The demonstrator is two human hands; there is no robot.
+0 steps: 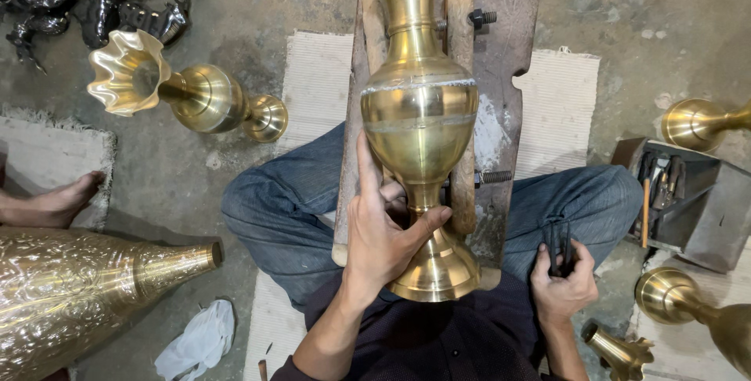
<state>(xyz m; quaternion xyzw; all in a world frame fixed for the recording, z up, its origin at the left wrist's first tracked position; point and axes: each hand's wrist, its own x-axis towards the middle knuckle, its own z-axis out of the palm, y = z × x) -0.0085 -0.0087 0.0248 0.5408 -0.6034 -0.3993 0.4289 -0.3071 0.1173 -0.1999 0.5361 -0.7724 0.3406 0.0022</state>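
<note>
A polished brass vase [418, 115] lies lengthwise on a worn wooden block [501, 84] that rests across my lap. Its foot points toward me and its neck points away. My left hand [383, 228] is shut on the vase's narrow stem just above the foot, thumb on the right side. My right hand [562, 283] rests on my right knee, closed on a small dark tool [558, 244]. Bolts stick out of the block's right side.
A fluted brass vase [184, 91] lies on the concrete floor at the left, an engraved brass vessel [86, 283] at lower left, and another person's bare foot [55, 201]. More brass pieces [692, 314] and a metal tool box [680, 193] sit at the right. A white cloth [199, 338] lies nearby.
</note>
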